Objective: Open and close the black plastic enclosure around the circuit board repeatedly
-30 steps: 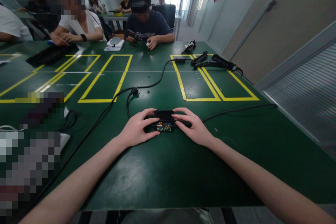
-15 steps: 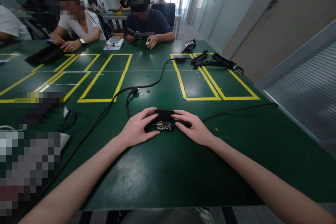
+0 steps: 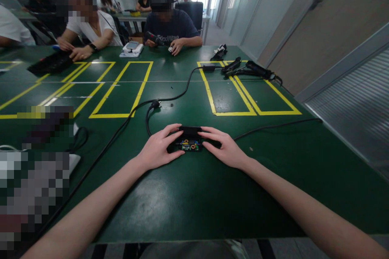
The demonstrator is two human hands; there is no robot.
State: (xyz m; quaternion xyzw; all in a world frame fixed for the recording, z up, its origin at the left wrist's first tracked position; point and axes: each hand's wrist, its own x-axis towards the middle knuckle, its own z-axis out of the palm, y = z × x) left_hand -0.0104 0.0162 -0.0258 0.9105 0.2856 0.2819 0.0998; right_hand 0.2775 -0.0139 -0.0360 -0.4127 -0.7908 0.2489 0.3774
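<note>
Close in front of me on the table is an opened black power adapter. Its bare circuit board (image 3: 190,145) shows copper coils and small parts, and a black cover (image 3: 191,131) is raised along the far side. My left hand (image 3: 158,147) grips the cover's left end with its fingers, thumb beside the board's near left corner. At the right end, the fingers of my right hand (image 3: 226,147) hold the cover, with the thumb by the board's right edge. A black cord (image 3: 253,130) emerges beyond my right hand. Another, with a plug (image 3: 155,104), runs behind my left hand.
A long black cable (image 3: 121,125) crosses the green table (image 3: 188,202). Yellow tape (image 3: 142,89) marks rectangles on it. Black tools (image 3: 255,68) lie at the far right. Opposite sit co-workers; one person (image 3: 174,28) handles a dark tool. Blurred-out items fill the left.
My hands and the adapter stay in the same place. At the far left, a co-worker's watch that showed white is now dark.
</note>
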